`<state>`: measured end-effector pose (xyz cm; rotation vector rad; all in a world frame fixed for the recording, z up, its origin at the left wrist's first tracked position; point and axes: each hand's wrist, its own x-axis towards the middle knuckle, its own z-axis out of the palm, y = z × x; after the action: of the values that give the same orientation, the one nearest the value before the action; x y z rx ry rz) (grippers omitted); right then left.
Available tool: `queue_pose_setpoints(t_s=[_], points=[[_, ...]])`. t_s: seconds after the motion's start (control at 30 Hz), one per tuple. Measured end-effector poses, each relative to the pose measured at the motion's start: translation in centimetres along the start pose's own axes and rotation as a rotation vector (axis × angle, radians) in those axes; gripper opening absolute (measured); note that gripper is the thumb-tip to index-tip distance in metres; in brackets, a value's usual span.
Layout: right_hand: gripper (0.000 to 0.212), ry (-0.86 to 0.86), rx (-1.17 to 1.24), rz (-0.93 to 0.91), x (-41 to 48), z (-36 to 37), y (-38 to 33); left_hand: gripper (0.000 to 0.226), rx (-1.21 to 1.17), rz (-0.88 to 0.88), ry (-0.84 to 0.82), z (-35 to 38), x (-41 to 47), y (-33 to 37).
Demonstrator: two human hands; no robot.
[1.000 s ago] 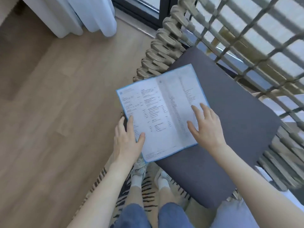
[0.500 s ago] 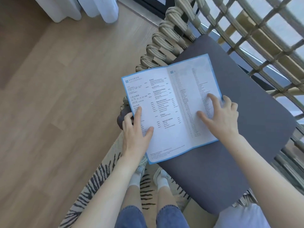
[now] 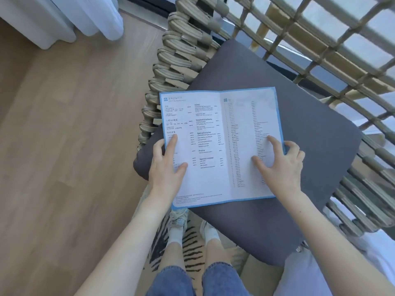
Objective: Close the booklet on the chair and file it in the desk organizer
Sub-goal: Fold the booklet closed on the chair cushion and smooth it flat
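Observation:
An open booklet (image 3: pixel 215 146), white pages with a blue border and printed menu text, lies on the dark grey cushion (image 3: pixel 267 221) of a woven rope chair; its left page overhangs the cushion's corner. My left hand (image 3: pixel 165 167) holds the left page at its outer edge, thumb and forefinger on top and the other fingers past the edge. My right hand (image 3: pixel 282 165) rests on the right page with thumb and forefinger on the paper and the remaining fingers curled over the right edge. No desk organizer is in view.
The chair's rope lattice back (image 3: pixel 310 50) rises behind and to the right, and its woven arm (image 3: pixel 175 60) is on the left. Wood floor (image 3: pixel 64 146) lies to the left, white curtains (image 3: pixel 64 18) top left. A zebra-striped rug (image 3: pixel 192 248) is under my feet.
My right hand has slid outward to the right page's edge and its fingers now curl over it. My left hand has moved up the left edge. The booklet sits squarer to me.

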<state>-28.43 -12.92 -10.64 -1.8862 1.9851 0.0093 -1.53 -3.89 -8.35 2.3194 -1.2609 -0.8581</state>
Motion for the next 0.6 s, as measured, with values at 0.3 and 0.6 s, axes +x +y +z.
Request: queue_pose_setpoints(t_s=[0.3, 0.6], points=[[0.067, 0.106, 0.097, 0.233, -6.1, 0.7, 4.6, 0.074, 0.249, 0.224, -0.156, 2.0, 2.1, 2.2], [0.071, 0.173, 0.143, 0.355, -10.0, 1.4, 6.6, 0.075, 0.504, 0.456, -0.202, 3.5, 4.2, 3.4]])
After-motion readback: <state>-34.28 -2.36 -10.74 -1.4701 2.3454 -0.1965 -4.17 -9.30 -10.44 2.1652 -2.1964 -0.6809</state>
